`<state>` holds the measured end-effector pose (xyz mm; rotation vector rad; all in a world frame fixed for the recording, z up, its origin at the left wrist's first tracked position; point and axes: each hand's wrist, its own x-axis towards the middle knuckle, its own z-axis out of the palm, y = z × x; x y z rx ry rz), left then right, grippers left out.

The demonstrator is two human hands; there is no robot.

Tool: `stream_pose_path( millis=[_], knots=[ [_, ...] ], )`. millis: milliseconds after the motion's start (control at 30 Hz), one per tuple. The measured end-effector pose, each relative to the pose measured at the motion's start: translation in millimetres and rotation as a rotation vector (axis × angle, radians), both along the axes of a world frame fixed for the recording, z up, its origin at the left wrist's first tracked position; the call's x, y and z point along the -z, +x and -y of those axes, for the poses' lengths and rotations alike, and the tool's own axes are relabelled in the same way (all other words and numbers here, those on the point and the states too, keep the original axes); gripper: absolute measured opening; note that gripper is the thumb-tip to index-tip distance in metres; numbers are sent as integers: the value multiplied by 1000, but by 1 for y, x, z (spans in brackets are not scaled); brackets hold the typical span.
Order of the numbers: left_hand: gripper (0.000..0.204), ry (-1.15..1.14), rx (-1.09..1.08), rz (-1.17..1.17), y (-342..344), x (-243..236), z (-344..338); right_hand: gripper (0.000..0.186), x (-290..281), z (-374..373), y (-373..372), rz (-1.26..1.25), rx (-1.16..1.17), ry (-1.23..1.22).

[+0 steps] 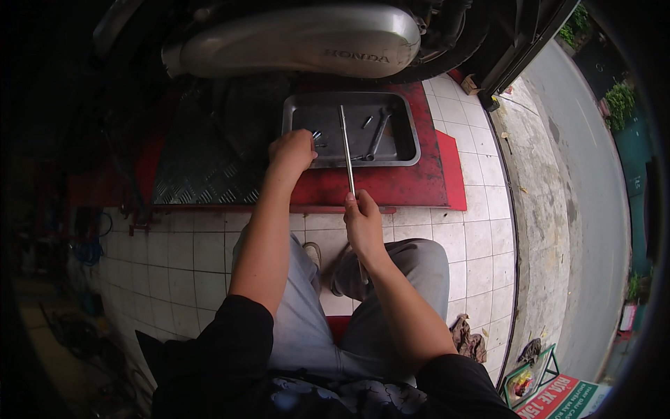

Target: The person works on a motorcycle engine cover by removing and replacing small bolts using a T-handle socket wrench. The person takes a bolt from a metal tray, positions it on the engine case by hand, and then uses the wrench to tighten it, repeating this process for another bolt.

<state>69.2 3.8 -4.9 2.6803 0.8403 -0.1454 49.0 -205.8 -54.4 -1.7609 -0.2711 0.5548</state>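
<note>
A grey metal tray (314,110) lies on the red lift platform in front of me. My left hand (293,150) is closed at the tray's left side, its fingertips curled and partly hidden. Small shiny metal pieces (317,135) show right beside those fingers; whether they are pinched or lie in the tray is unclear. In my right hand (363,222), closed just below the platform's front edge, is a long thin metal rod (347,148), its far end pointing over the tray. A combination wrench (378,136) and a small socket-like metal cylinder (367,122) rest inside the tray.
Beyond the tray stands a motorcycle with a silver engine cover (300,42). The red platform (391,187) carries a dark treadplate (202,178) on the left. White floor tiles (481,230) surround it. A crumpled cloth (469,339) and a sign (558,391) sit at lower right.
</note>
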Motion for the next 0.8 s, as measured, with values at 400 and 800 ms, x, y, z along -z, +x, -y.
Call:
stream_pose_path(
  millis=[400, 800],
  knots=[
    [13, -812, -156, 816, 26, 25, -9, 31, -6, -3, -4, -11, -44, -25],
    [10, -636, -52, 919, 30, 46, -18, 29, -26, 1, -11, 178, -82, -190]
  ],
)
